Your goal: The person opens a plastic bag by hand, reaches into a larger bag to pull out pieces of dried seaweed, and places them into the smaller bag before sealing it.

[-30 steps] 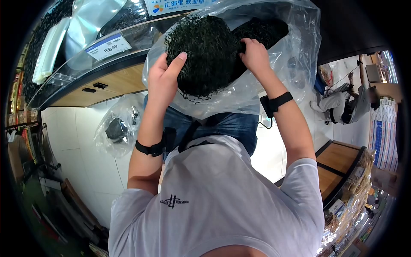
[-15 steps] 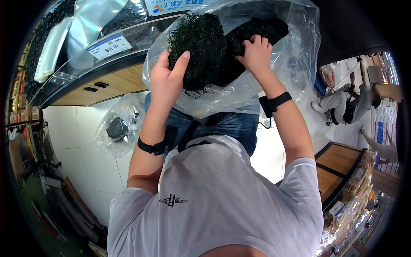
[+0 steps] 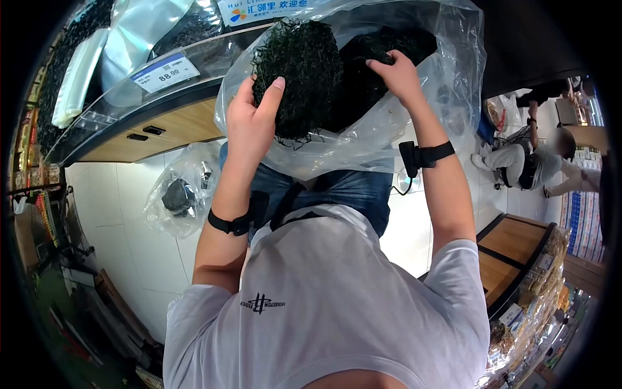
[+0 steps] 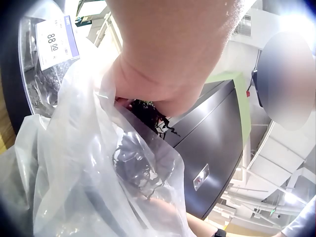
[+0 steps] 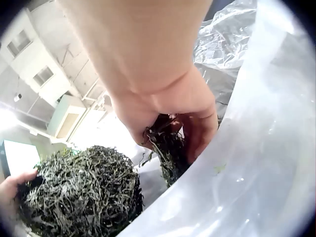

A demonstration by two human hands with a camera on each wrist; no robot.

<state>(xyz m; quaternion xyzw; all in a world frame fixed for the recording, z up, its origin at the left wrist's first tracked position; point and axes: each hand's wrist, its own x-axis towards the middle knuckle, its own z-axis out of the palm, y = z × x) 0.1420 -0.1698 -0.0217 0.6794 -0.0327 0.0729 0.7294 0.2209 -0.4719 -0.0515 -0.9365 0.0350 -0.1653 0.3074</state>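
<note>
In the head view my left hand (image 3: 251, 120) grips the near-left edge of a rounded cake of dark, shredded dried seaweed (image 3: 299, 78), thumb on top. The cake is held over the mouth of a large clear plastic bag (image 3: 453, 97). My right hand (image 3: 400, 76) reaches into the bag, its thumb and fingers pinching the edge of a second dark seaweed piece (image 3: 359, 84). The right wrist view shows those fingers curled round a thin seaweed edge (image 5: 170, 158), beside the bag's wall. From the left wrist, the hand and bag hide most of the cake.
A display counter with a price label (image 3: 165, 72) stands at the left. Another clear bag (image 3: 178, 194) with something dark inside lies on the floor. Wooden shelving with packaged goods (image 3: 531, 285) is at the right, and people (image 3: 528, 152) are farther off.
The left hand's seaweed cake has tilted and shifted left, apart from the second piece. My right hand lets go, spreads its fingers, then pinches the second piece farther right.
</note>
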